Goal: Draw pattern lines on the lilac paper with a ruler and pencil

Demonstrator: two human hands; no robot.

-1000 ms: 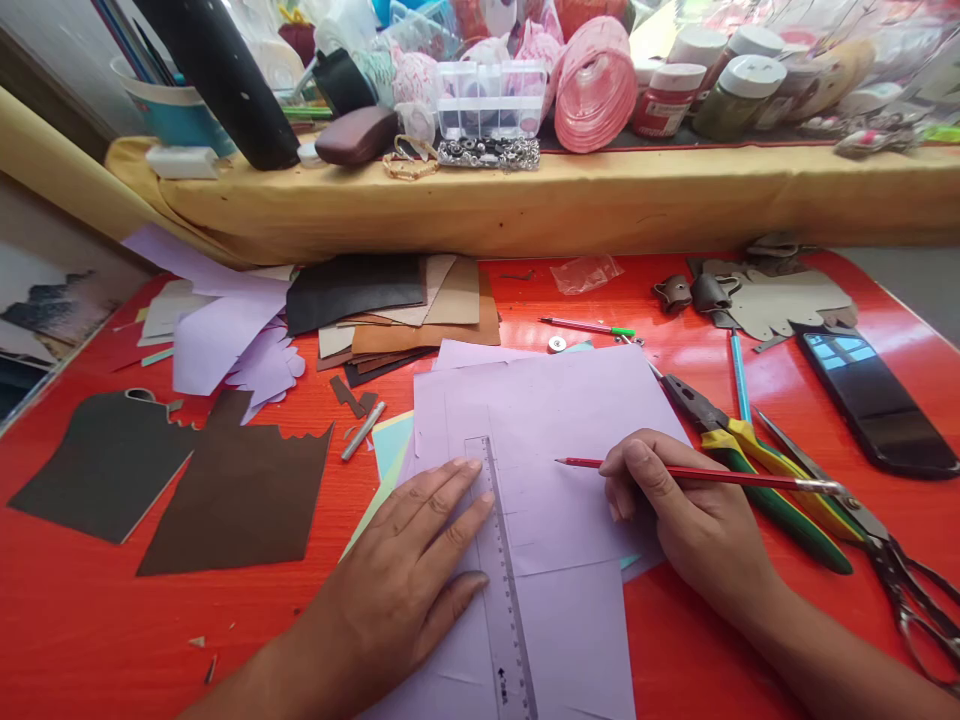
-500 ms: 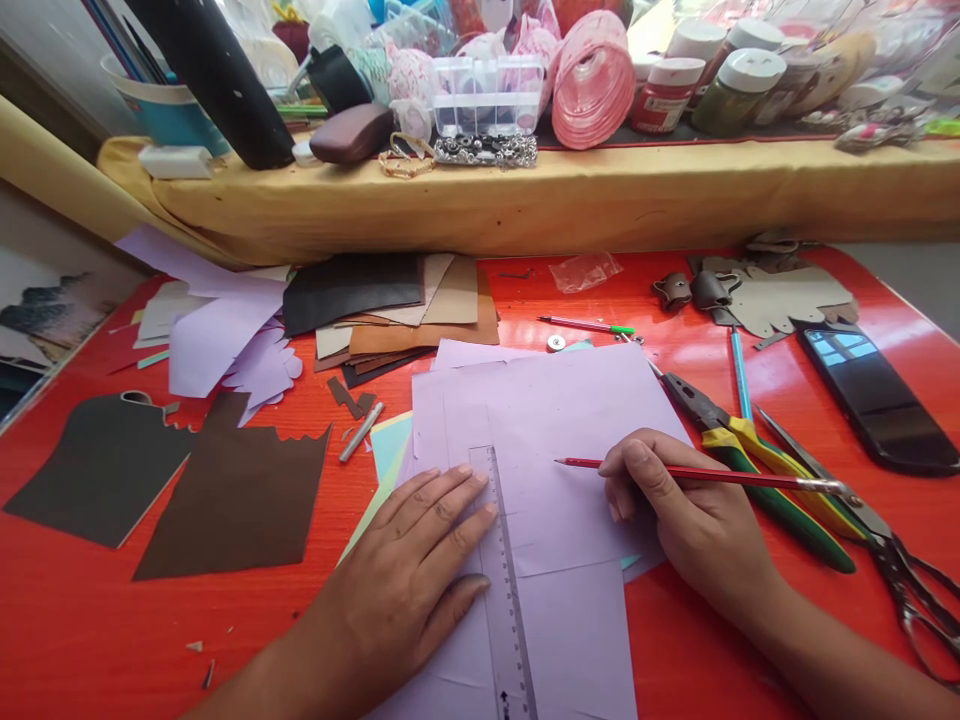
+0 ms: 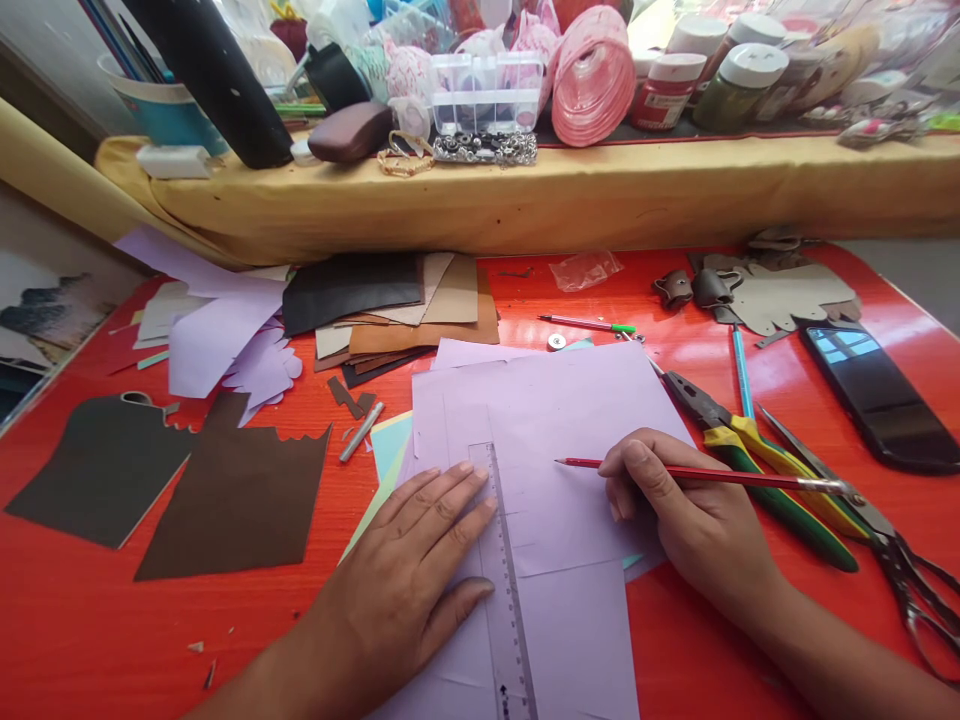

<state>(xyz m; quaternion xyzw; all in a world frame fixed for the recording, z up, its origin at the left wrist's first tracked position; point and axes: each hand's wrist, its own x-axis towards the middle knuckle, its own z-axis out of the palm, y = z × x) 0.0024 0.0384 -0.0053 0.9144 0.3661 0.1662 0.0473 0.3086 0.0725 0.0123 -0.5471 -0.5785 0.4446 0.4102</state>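
My left hand lies flat with its fingers stretched out, pressing on a clear plastic ruler. The ruler runs lengthwise over a sheet of purple paper that bears faint pencil lines. In my right hand is a red pencil, held between thumb and fingers. Its tip points left, over the paper to the right of the ruler; whether it touches cannot be made out. Under the purple sheet, the edges of more coloured paper stick out.
Pliers, scissors and a phone lie to the right. Leather pieces are stacked behind the paper; dark cut pieces and purple scraps lie left. A cloth-covered shelf with jars runs along the back.
Almost nothing differs. My left thumb has shifted very slightly to the right along the ruler; the pencil and right hand stay in place.
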